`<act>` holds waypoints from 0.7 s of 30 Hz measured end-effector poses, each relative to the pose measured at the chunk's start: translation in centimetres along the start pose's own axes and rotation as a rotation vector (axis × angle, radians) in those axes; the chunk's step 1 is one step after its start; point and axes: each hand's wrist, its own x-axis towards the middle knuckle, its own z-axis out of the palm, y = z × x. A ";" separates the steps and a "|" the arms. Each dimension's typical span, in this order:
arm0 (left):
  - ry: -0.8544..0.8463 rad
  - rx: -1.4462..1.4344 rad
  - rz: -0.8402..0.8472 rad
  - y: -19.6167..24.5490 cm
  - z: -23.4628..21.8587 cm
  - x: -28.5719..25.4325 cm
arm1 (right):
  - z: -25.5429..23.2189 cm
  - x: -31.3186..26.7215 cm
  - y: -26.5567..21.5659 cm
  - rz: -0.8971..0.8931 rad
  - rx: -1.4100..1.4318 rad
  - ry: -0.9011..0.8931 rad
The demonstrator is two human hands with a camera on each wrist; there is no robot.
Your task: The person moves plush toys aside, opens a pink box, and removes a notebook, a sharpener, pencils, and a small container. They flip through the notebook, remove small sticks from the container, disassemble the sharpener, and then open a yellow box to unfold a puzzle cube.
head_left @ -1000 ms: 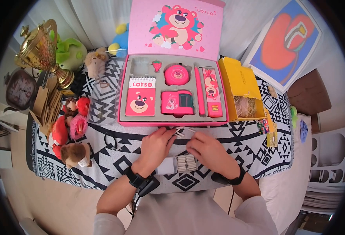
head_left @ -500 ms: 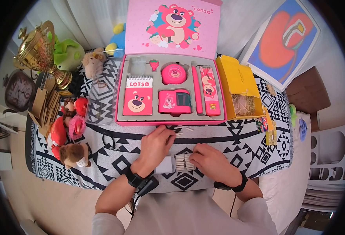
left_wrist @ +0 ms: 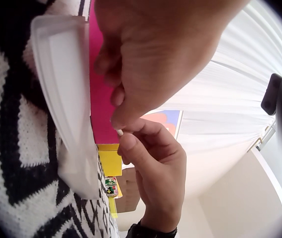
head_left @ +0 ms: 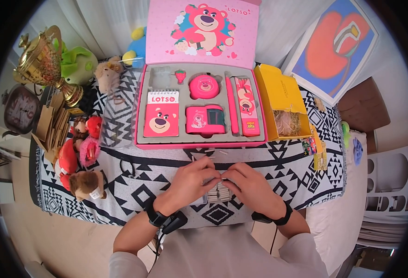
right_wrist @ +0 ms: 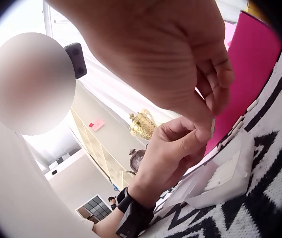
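Observation:
Fingertips of the left hand (head_left: 191, 181) and right hand (head_left: 254, 191) meet just above a small clear case of short white sticks (head_left: 219, 193). In the left wrist view, a tiny white stick (left_wrist: 119, 132) is pinched between the fingertips of the left hand (left_wrist: 151, 54) and those of the right hand (left_wrist: 158, 168). The right wrist view has the right hand (right_wrist: 165, 59) above the left hand (right_wrist: 168, 153), their tips touching and covering the held piece. Beside them, the translucent case (right_wrist: 242, 181) lies open on the patterned cloth.
Behind the hands stands an open pink box (head_left: 204, 145) holding a notepad (head_left: 161, 120) and other pink items. A few loose white sticks (head_left: 223, 152) lie before it. Plush toys (head_left: 88, 184) and a gold trophy (head_left: 41, 60) are left, a yellow box (head_left: 282, 92) right.
The left hand has left the loose sticks near the pink box and come toward the body and right. The right hand has lifted off the case's sticks to meet it, fingertips together.

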 end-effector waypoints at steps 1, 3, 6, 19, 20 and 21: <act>0.000 0.000 0.000 0.0 0.1 0.0 | 0.4 -0.2 0.4 -0.026 -0.015 -0.028; -0.013 0.002 0.025 -0.2 0.2 -0.1 | 0.6 -0.3 0.7 -0.054 -0.029 -0.059; -0.018 -0.008 0.027 -0.4 0.2 -0.1 | 0.6 -0.4 0.6 -0.037 -0.034 -0.071; 0.219 0.261 -0.128 -1.1 -1.1 0.3 | 0.4 -0.8 0.8 -0.043 -0.122 -0.194; 0.222 0.262 -0.131 -1.3 -1.1 0.2 | 0.4 -0.7 0.8 -0.044 -0.147 -0.203; 0.221 0.292 -0.128 -1.3 -1.0 0.1 | 0.4 -0.7 0.8 -0.046 -0.148 -0.203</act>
